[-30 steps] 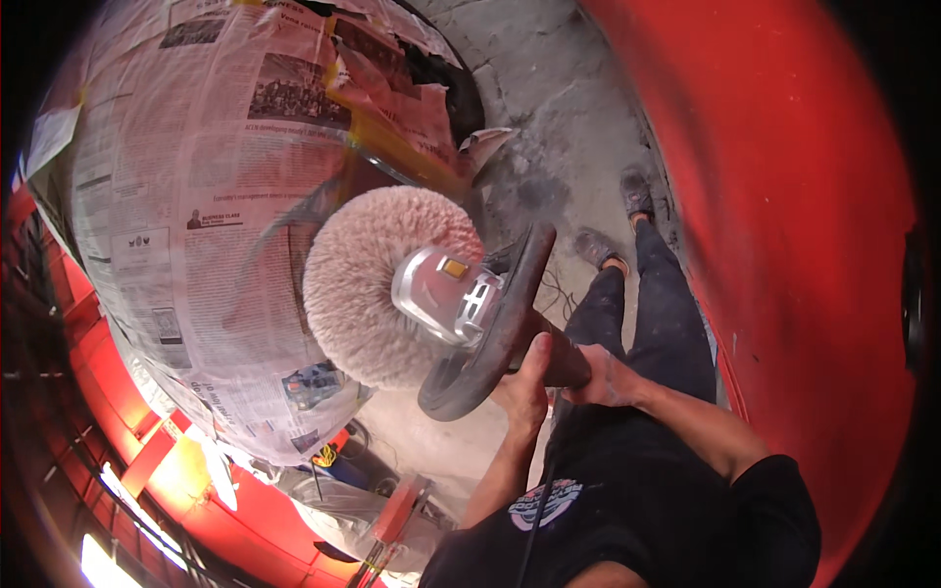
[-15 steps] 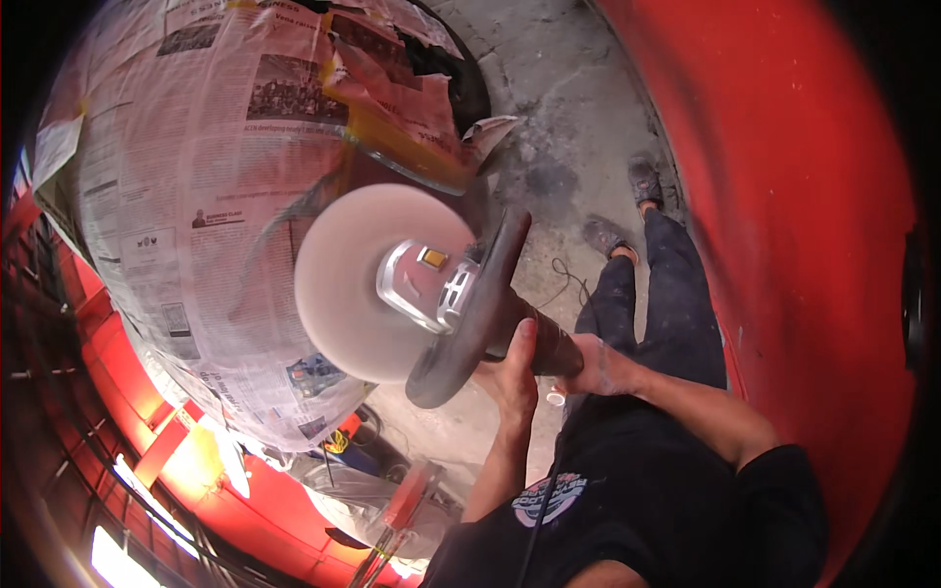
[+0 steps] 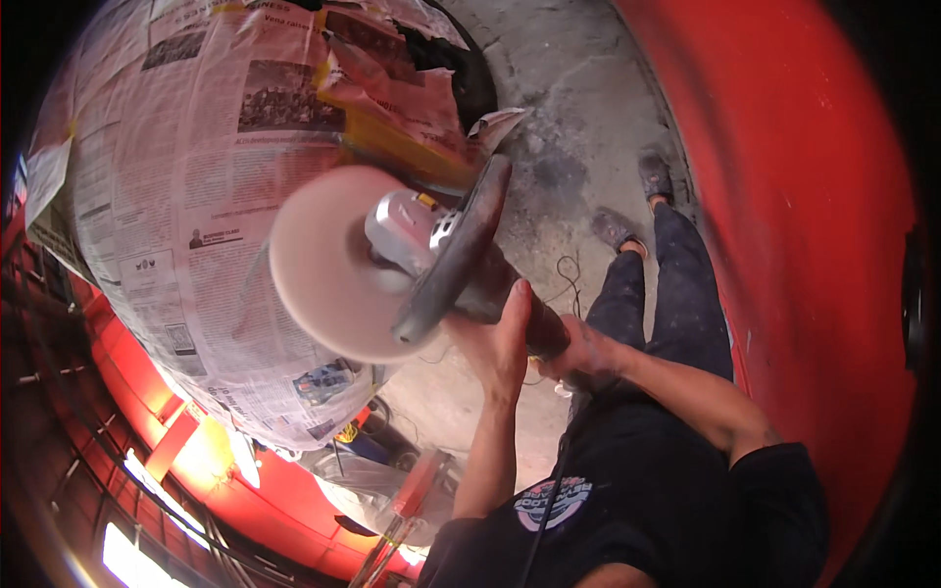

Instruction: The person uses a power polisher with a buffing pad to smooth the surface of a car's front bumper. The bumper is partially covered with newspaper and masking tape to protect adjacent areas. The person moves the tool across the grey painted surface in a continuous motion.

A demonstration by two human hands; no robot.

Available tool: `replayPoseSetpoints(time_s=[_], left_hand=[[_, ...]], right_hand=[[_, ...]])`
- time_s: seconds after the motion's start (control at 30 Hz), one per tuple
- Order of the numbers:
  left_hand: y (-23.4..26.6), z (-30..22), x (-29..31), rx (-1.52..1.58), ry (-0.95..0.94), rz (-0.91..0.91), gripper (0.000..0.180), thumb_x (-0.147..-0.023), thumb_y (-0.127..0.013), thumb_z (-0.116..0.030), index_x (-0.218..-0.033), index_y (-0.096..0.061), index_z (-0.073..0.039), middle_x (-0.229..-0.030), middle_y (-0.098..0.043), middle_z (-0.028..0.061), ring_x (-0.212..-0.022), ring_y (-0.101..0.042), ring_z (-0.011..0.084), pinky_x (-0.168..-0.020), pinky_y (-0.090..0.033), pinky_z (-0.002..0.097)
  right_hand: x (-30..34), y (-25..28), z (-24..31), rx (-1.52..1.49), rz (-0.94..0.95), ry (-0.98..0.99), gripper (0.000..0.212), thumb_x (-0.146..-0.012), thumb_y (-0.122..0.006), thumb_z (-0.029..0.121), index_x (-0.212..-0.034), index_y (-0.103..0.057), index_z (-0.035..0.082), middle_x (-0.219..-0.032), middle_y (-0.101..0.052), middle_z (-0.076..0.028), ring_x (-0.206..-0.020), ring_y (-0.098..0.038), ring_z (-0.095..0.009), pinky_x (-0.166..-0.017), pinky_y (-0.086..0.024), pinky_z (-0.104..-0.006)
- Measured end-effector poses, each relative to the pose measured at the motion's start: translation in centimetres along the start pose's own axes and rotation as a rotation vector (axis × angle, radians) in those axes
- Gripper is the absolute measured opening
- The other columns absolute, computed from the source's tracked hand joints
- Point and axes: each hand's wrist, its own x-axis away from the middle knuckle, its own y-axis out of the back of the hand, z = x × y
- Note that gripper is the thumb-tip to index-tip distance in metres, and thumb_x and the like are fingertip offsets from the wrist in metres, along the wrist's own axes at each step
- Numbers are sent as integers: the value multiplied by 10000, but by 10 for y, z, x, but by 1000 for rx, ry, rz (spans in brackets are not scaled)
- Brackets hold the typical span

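Note:
A rotary polisher point(image 3: 400, 227) with a silver head, a black body and a black loop handle is held in front of me. Its round pale pad point(image 3: 319, 284) looks smeared, as if spinning, and overlaps the newspaper-covered surface in view; whether it touches anything there I cannot tell. My left hand point(image 3: 498, 343) is closed around the polisher's body just behind the loop handle, thumb along its upper side. Farther back, my right hand point(image 3: 585, 351) wraps the rear grip, its fingers partly hidden. A dark cord hangs down over my shirt.
Newspaper sheets point(image 3: 186, 196) cover a large rounded body at the left, with yellow masking tape point(image 3: 402, 142) near a bare strip. A glossy red panel point(image 3: 794, 196) rises close on my right. Thin cable point(image 3: 569, 274) lies on the concrete floor point(image 3: 549, 69). A red-topped stand point(image 3: 417, 490) is lower left.
The polisher has shifted up and to the left, and its head has tilted. Both hands have moved with it and keep their hold.

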Motion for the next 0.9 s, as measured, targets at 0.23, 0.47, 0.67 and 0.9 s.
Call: replayPoseSetpoints(time_s=[0.23,0.47,0.67,0.9], left_hand=[[-4,6,1,-49,106,62,996,-779,-855,-231,-1537,-265,34,-1495,-419,197,-1387,-429,314,-1166,-317,426],[-10,1,-7,-33,62,-5,718,-804,-849,-165,-1394,-498,44,-1357,-541,180,-1245,-548,296,-1105,-388,413],[-12,3,4,-10,91,11,699,-804,-857,-162,-1374,-509,48,-1328,-557,177,-1223,-551,285,-1085,-401,410],[-14,-1,-16,11,98,24,653,-814,-844,-131,-1355,-524,46,-1295,-576,158,-1173,-573,270,-1037,-436,393]], right_hand=[[6,11,23,45,4,-78,160,-701,-742,122,-781,-669,5,-687,-647,-58,-652,-613,-142,-608,-474,-337],[-3,21,12,-53,89,-41,260,-649,-732,116,-877,-665,10,-765,-659,-55,-664,-607,-149,-619,-457,-311],[4,30,-2,-150,192,-56,456,-669,-742,34,-1112,-638,13,-935,-663,-38,-836,-615,-135,-723,-492,-306],[-9,27,22,-321,295,-113,469,-701,-758,4,-1157,-647,12,-982,-678,-42,-881,-634,-133,-739,-513,-310]])
